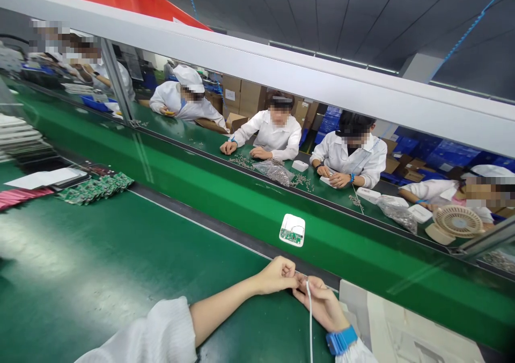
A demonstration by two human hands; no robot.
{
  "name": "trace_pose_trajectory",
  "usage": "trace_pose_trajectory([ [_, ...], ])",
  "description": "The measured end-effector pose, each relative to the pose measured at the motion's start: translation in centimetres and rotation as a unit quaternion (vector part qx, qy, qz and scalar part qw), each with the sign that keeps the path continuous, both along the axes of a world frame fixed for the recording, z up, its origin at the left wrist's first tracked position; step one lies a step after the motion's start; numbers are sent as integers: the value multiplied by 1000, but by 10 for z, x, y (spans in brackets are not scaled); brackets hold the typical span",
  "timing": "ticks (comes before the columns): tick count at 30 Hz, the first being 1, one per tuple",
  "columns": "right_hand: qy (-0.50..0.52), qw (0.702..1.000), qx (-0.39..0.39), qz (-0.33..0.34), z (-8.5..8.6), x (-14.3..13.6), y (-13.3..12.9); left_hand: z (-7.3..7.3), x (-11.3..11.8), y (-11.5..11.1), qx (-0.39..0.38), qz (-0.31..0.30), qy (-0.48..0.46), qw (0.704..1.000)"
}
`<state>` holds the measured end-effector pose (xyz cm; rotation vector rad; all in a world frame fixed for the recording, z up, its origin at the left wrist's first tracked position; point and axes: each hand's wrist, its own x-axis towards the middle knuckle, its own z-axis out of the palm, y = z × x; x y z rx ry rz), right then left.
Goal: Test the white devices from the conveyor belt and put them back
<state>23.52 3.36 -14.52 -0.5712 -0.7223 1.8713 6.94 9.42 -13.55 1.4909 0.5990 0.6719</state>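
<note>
My left hand [277, 276] is closed, its fingers curled and the thumb meeting the fingertips of my right hand [319, 303]. What the left fingers pinch, if anything, is too small to make out. The right hand holds a white cable [310, 320] near its end; the cable hangs down past the lower edge of the view. A blue wrist strap [341, 341] circles the right wrist. Beyond both hands, a white plastic housing [292, 221] with a green circuit board [291, 237] in it lies on the green conveyor belt [225, 205].
Green circuit boards [96, 187] lie in a pile at left, beside white sheets [40, 178] and pink material [24, 197]. White trays [386, 320] stand at lower right. Co-workers in white sit across the belt, behind a framed divider. A fan [458, 221] stands far right.
</note>
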Motion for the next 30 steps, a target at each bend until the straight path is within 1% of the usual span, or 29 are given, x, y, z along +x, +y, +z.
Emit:
trace_pose_trajectory([
  [9,-26,1000,-10,-9,0,2,0,-6,0,6,-49,-36,3,998],
  [12,-19,999,-19,-27,-1,2,1,-4,1,5,-60,-27,-3,998],
  [16,-17,999,-15,-40,-1,2,1,-1,2,3,-47,0,-9,999],
  [19,-19,999,-14,-29,0,1,0,-1,1,2,-33,2,4,999],
  [23,-8,1000,-18,-16,0,2,-2,-4,1,2,-22,-9,12,1000],
  [27,-17,1000,-10,16,1,2,-4,-9,0,4,-15,-24,9,1000],
  [30,-29,999,-3,30,2,2,-5,-8,-1,4,-7,-25,12,1000],
])
